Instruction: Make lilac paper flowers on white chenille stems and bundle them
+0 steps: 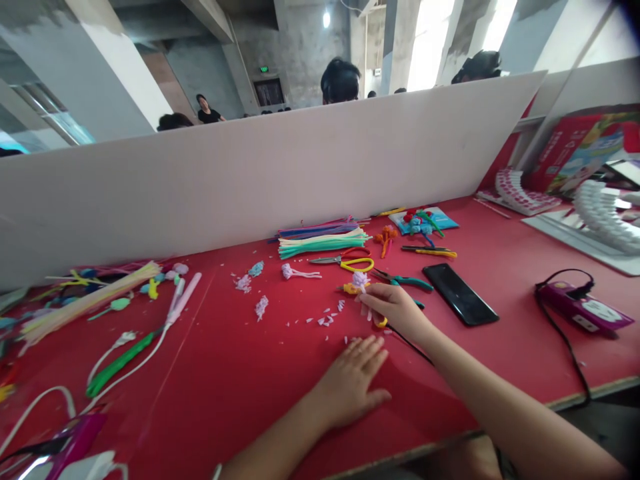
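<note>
My left hand [354,381] lies flat on the red table [240,380], fingers spread, just in front of small lilac scraps [326,320]. My right hand [393,308] pinches a lilac fuzzy flower [360,280] by its pale stem, with the flower head up. Behind and beside the flower is a yellow-orange tool [349,289], partly hidden by it. Another lilac piece with two stems [300,273] lies to the left, near small heaps of lilac and blue fluff [243,283].
Scissors [345,260], teal-handled pliers [407,281] and a black phone [460,293] lie near my right hand. Bundled pipe cleaners [323,243] rest by the white partition [250,180]. A pink hair-iron-like tool [183,300] is left; a purple device [583,307] is right.
</note>
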Demonstrator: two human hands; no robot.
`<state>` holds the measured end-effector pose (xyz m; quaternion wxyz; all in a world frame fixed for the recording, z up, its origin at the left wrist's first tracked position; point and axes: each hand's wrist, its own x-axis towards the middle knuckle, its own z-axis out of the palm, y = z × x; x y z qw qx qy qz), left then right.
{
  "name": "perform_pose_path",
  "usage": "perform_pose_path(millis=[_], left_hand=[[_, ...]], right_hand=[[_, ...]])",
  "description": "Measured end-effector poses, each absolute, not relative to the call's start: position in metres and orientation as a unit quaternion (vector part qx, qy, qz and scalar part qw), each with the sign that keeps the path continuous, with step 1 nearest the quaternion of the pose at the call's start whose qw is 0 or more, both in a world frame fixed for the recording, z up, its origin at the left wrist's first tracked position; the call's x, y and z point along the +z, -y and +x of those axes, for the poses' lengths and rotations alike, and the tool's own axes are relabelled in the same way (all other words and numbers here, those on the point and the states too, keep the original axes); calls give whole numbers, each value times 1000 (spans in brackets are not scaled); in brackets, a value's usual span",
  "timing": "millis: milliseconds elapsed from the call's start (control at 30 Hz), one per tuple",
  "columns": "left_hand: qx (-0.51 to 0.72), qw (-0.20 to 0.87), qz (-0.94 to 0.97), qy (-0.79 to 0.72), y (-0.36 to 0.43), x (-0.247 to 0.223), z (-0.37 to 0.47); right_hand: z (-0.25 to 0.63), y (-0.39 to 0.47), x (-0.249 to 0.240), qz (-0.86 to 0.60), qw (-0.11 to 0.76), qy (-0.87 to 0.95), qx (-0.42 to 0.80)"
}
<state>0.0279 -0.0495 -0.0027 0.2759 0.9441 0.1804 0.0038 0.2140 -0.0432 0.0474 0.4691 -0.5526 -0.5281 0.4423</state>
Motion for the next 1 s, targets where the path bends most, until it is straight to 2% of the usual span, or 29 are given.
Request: perform_pose_path(millis=[67,233,367,500,533,567,767,1000], left_hand=[[22,274,929,-248,30,-3,14],[207,347,838,-366,-15,9,-9],[237,339,832,-371,-21,29,5],[173,319,895,-261,8,31,38],[102,223,946,-213,17,26,47],[72,196,957,-200,25,20,55],[20,126,968,-217,34,-11,82],[-11,100,964,-248,26,-9,85]], right_hand=[[215,46,46,-552,469,526,445],[210,44,50,-550,482,516,445],[205,38,65,-540,498,521,434],[211,34,77,-547,518,515,410],[213,34,78,-553,520,511,404],[215,34,77,-560,520,507,400],[227,47,55,-589,499,489,407],[237,52,40,-593,510,457,424]])
